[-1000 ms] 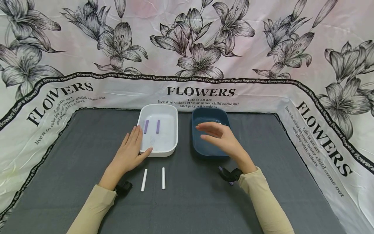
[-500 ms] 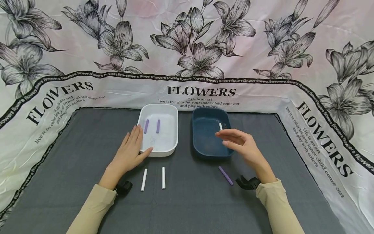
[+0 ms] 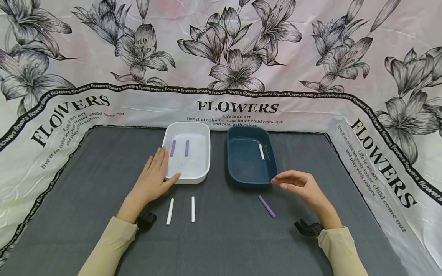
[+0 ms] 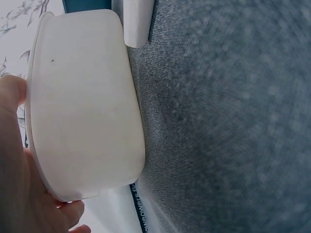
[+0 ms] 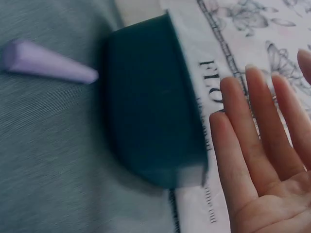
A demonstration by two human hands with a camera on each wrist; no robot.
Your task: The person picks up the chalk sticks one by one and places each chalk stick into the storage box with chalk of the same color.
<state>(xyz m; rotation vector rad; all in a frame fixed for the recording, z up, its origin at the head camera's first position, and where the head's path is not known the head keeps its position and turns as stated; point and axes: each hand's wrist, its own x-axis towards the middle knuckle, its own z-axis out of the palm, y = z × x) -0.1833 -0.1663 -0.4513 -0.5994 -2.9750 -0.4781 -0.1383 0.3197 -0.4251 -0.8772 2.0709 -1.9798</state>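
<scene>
The left hand (image 3: 153, 180) lies flat, fingers straight, against the white tray (image 3: 203, 132), which holds two purple sticks (image 3: 172, 148). At its 3 o'clock, the blue tray (image 3: 241, 168) holds one white stick (image 3: 261, 151). The right hand (image 3: 302, 186) hovers relaxed and empty, a purple stick (image 3: 267, 206) at its 8 o'clock.

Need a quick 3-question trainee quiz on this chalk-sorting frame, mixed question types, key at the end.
1. True or false: the right hand grips the purple chalk on the cloth.
2. How many purple sticks lie in the white tray?
3. What does the left hand touch? A) blue tray B) white tray C) white chalk in the blue tray

Key: 1 false, it hovers open above it; 2 two; 3 B.
</scene>
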